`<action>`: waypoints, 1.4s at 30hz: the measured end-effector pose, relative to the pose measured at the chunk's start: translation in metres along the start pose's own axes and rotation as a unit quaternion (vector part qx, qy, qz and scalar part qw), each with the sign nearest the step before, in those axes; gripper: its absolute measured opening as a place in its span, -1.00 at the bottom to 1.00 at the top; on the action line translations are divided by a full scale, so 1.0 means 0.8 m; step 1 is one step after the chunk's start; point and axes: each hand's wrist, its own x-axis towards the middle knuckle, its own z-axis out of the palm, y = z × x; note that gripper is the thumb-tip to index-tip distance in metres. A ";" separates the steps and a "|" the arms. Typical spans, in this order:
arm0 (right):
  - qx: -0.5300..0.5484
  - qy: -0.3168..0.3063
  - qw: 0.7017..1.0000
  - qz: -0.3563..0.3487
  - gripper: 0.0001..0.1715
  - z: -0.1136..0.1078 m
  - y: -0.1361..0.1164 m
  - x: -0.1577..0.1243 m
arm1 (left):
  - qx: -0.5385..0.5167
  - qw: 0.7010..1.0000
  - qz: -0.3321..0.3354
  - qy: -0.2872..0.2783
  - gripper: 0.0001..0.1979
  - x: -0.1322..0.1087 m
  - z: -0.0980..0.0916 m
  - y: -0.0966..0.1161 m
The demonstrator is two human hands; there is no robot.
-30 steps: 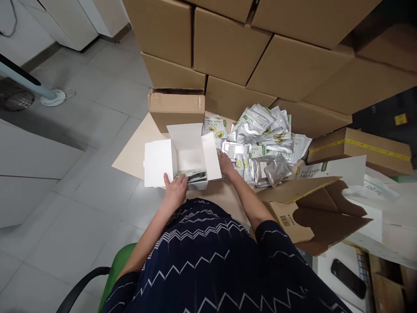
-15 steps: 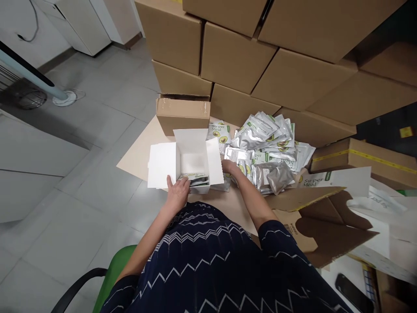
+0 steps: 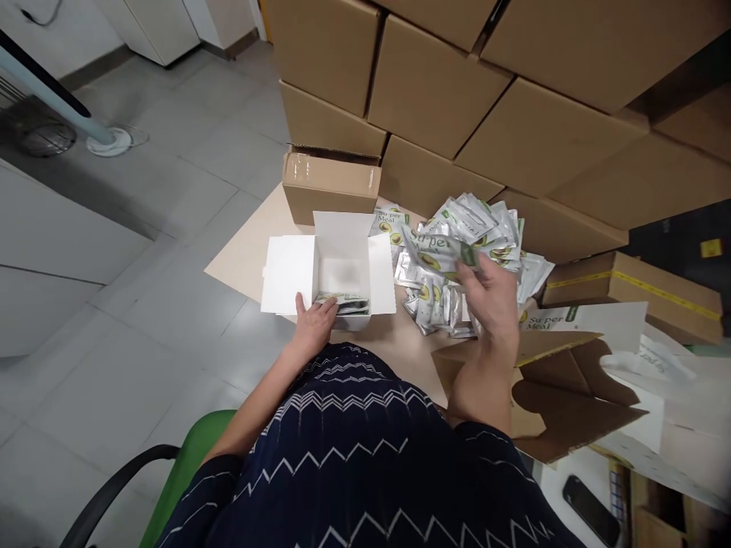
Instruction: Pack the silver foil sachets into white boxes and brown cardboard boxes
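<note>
An open white carton [image 3: 343, 266] stands on a flat cardboard sheet [image 3: 245, 259] with a few sachets lying inside it. My left hand [image 3: 313, 326] rests on the carton's near edge, fingers curled over the rim and touching the sachets inside. My right hand [image 3: 492, 301] is raised above the sheet and grips a silver-and-green avocado sachet [image 3: 435, 255] between thumb and fingers. Behind that hand lies a heap of the same silver sachets [image 3: 485, 228].
Stacked brown cartons [image 3: 457, 99] form a wall behind the heap; a smaller brown box [image 3: 331, 186] stands just behind the white carton. Flattened cardboard [image 3: 571, 388] and printed white box blanks [image 3: 594, 316] lie at right. A phone [image 3: 588, 510] is at lower right, a green chair [image 3: 194, 464] under me.
My right hand has lifted from beside the white carton with a sachet from the heap and now holds it up in the air. My left hand stays on the carton.
</note>
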 end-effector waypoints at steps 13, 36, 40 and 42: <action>-0.185 -0.402 0.880 -0.176 -0.68 0.150 -0.158 0.055 | 0.029 0.999 -0.015 0.004 -0.54 0.001 0.002 0.003; -0.139 -0.475 0.852 -0.173 -0.63 0.216 -0.118 0.034 | 0.020 1.000 0.006 0.005 -0.48 -0.005 -0.013 0.002; -0.130 -0.459 0.858 -0.189 -0.69 0.229 -0.114 0.028 | 0.005 0.999 -0.016 0.051 -0.55 0.005 -0.020 0.002; -0.127 -0.451 0.863 -0.191 -0.70 0.232 -0.112 0.029 | 0.006 0.995 -0.042 0.095 -0.57 0.014 -0.019 0.001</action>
